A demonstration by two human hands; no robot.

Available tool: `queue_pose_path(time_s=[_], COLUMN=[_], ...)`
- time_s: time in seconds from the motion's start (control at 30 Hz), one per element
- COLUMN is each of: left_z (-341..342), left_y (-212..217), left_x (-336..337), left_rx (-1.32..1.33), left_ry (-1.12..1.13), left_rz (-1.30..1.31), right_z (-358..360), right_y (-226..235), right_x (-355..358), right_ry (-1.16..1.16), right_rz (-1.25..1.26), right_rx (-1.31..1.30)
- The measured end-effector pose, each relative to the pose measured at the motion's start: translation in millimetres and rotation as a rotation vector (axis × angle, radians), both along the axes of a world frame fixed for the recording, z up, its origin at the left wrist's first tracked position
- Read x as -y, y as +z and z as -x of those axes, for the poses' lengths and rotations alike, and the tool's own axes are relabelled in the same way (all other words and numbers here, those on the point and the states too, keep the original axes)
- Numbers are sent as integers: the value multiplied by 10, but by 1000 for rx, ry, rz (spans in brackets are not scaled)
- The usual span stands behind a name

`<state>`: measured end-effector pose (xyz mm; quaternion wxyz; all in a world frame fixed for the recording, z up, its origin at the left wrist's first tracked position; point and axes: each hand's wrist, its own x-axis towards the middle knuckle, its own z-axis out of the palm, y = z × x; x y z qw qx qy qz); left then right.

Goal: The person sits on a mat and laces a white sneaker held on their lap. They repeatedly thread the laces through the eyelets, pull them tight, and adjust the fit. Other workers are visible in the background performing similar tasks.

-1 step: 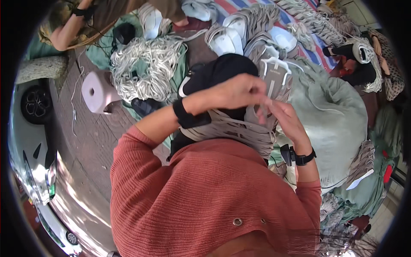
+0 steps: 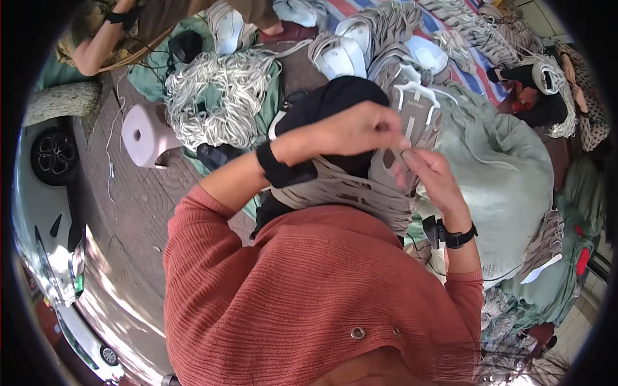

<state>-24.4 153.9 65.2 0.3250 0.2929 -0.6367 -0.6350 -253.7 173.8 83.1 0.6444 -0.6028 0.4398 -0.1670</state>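
Observation:
My left hand (image 2: 364, 130) reaches across in front of me, its fingers curled and their tips close together. My right hand (image 2: 434, 177) faces it, thumb and index finger pinched near the left fingertips. Whatever thin thing lies between the fingertips is too small to make out. Just beyond the hands lies a taupe shoe upper (image 2: 417, 109) with white edging. Taupe strips or laces (image 2: 347, 193) are bunched across my lap, below the left wrist. Both my wrists wear black bands.
A coil of whitish cord (image 2: 219, 103) lies to the left, beside a pale pink stool (image 2: 145, 135). Stacked shoe uppers (image 2: 341, 59) sit ahead. A large pale green sack (image 2: 502, 186) is at right. Other people sit at far left and right; cars (image 2: 51, 219) stand at left.
Both hands keep nearly the same place, fingertips still close together. The left hand and forearm have shifted very slightly.

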Motion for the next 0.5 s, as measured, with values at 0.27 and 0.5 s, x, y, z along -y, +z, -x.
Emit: queue_pose_path(time_s=[0.27,0.5], left_z=[-898,-2334], left_y=[479,477], left_x=[454,657], left_rx=[155,-180], left_ry=[-12,214], left_rz=[-106,-206], right_z=[518,2327], right_y=[383,1004], right_x=[14,160], right_ry=[-552,-752], right_rz=[-110,178], right_rx=[621,854])
